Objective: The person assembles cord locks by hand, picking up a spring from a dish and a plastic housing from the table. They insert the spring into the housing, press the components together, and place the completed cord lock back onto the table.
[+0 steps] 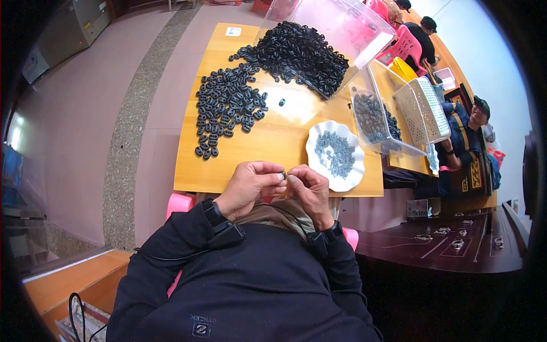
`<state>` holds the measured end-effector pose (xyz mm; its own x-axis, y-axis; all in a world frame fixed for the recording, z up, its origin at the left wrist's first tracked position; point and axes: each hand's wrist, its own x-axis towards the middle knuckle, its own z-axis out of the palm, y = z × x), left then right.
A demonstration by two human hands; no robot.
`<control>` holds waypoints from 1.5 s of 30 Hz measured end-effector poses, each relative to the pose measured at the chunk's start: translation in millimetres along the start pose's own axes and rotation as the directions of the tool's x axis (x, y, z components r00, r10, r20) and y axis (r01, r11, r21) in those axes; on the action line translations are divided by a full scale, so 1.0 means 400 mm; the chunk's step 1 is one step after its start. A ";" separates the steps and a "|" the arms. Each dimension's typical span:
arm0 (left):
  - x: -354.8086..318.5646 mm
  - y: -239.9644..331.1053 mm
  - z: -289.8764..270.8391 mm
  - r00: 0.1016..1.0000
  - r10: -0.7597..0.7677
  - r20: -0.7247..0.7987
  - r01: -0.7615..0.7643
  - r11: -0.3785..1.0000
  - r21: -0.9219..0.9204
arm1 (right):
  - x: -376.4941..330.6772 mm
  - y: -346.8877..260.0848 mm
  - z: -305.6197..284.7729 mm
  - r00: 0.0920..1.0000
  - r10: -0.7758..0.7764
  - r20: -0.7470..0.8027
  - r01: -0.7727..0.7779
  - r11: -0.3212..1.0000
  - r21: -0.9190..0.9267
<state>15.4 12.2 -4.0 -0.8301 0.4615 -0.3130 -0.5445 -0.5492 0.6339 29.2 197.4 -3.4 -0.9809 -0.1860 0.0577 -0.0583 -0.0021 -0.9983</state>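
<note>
Between hands (pixel 283 181), small black part (pixel 283 175).

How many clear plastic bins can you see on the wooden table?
2. One clear bin lies tipped at the far end, spilling black parts. The other clear bin stands right of the white plate, holding dark parts. More may be hidden beyond.

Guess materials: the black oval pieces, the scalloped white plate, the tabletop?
Black oval pieces: likely rubber or moulded plastic, matte with dull glints. Scalloped white plate: probably plastic or glazed ceramic, smooth; can't tell which. Tabletop: wood or wood-look laminate, glossy, glare patch.
</note>
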 end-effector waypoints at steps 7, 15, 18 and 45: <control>0.002 -0.004 -0.005 1.000 0.006 0.011 -0.006 1.000 0.023 | -0.001 0.006 -0.004 1.000 -0.017 0.017 0.018 0.999 -0.027; -0.006 -0.004 0.004 1.000 0.005 0.017 -0.006 0.997 0.080 | 0.001 0.014 -0.017 0.990 -0.132 0.049 0.140 0.962 -0.235; -0.004 -0.008 0.009 0.999 0.038 0.004 -0.038 0.995 0.089 | 0.008 0.007 -0.018 0.992 -0.121 0.041 0.127 0.962 -0.240; -0.002 0.030 -0.015 0.900 0.356 -0.251 -0.370 0.929 -0.010 | 0.217 0.030 0.062 0.993 -0.120 -0.004 0.109 0.918 -0.381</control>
<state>8.7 1.3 -0.3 -0.9713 0.0452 -0.2337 -0.1999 -0.6880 0.6976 -52.0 156.8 -10.5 -0.9676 -0.1803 0.1770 -0.2315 0.3520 -0.9069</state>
